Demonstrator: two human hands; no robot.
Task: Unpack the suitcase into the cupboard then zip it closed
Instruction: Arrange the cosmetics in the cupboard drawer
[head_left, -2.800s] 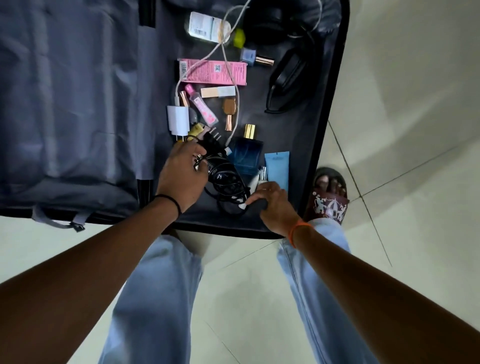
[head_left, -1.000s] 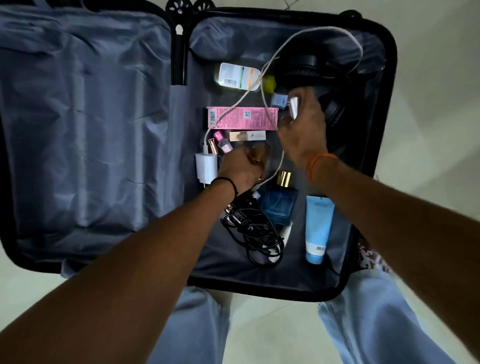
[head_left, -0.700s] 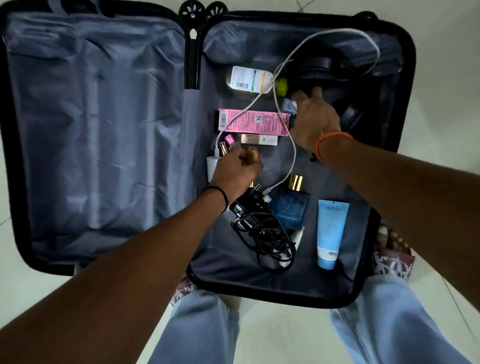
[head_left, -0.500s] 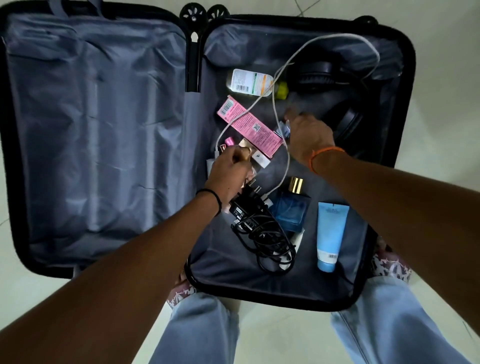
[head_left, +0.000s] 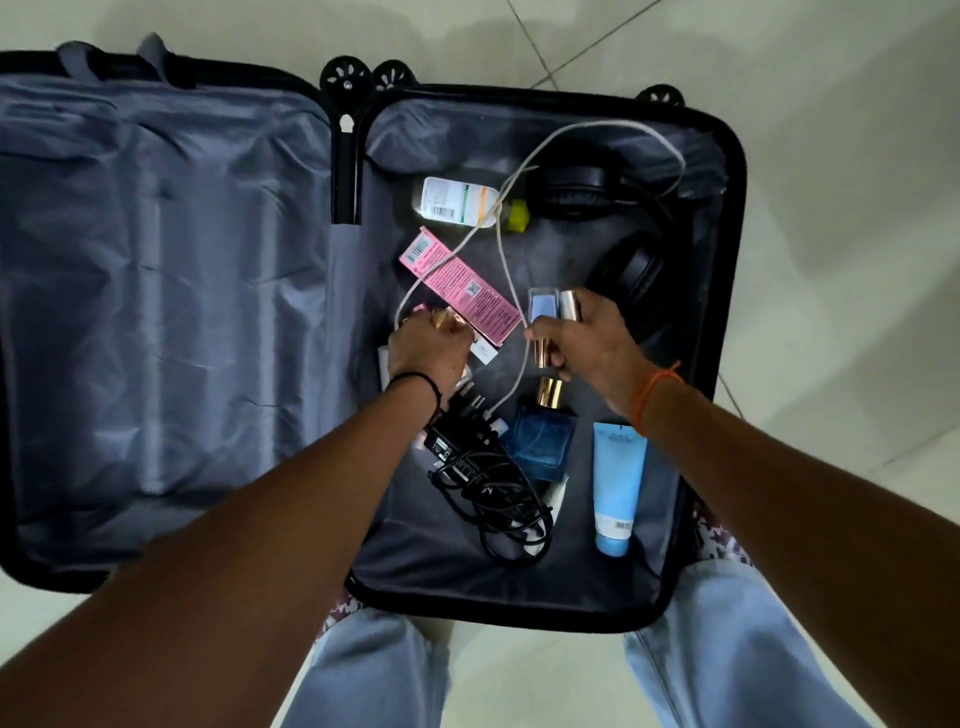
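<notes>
The suitcase (head_left: 727, 332) lies flat and wide open on the tiled floor (head_left: 841, 156), its long axis running away from the person, wheels at the far edge. The left half shows only grey lining (head_left: 166, 322); everything loose sits in the right half.

The right hand (head_left: 587, 338) is curled over the middle of that half, fingers closed round several small cosmetics at once: a pale blue nail polish bottle (head_left: 543, 310) with its metallic cap (head_left: 569, 305) sticks up out of the grip, pointing toward the far edge, and a rose-gold tube (head_left: 543, 349) shows at the fingertips. The left hand (head_left: 428, 345) is bunched tight near the hinge side, pinching small pinkish and gold items I cannot make out clearly, and it touches the near end of a pink carton (head_left: 460, 288), which lies slanted, barcode end toward the far hinge corner.

A white cable (head_left: 597, 132) loops from the far edge down between the two hands. Black headphones (head_left: 618, 244) lie along the right wall. A clear bottle with a yellow cap (head_left: 462, 201) lies crosswise near the far edge. Toward the near edge lie a black charger with tangled cord (head_left: 483, 478), a blue perfume bottle (head_left: 544, 439) with its gold cap pointing away, and a light blue tube (head_left: 617, 483) lying lengthwise beside the right wall.
</notes>
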